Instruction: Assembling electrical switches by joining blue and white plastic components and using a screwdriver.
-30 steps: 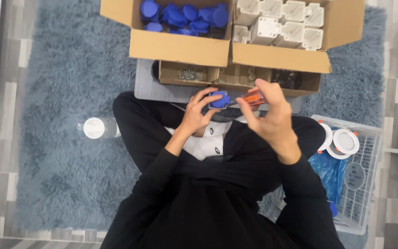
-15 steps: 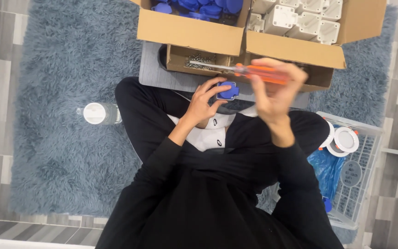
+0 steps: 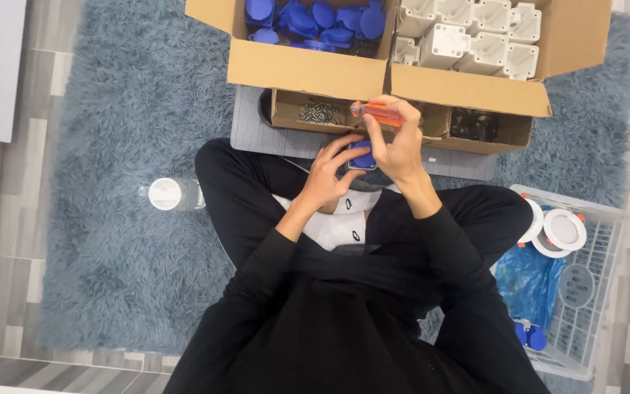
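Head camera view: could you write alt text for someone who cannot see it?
Seen from above, a person in black sits cross-legged on a grey-blue shaggy rug, the left hand holding a small blue plastic part and the right hand an orange-handled screwdriver. Ahead stands a cardboard box of blue and white parts.

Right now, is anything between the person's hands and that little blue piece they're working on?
Nothing visible. The left hand holds the blue part directly, and the right hand, gripping an orange-handled screwdriver, rests right against it, above the lap.
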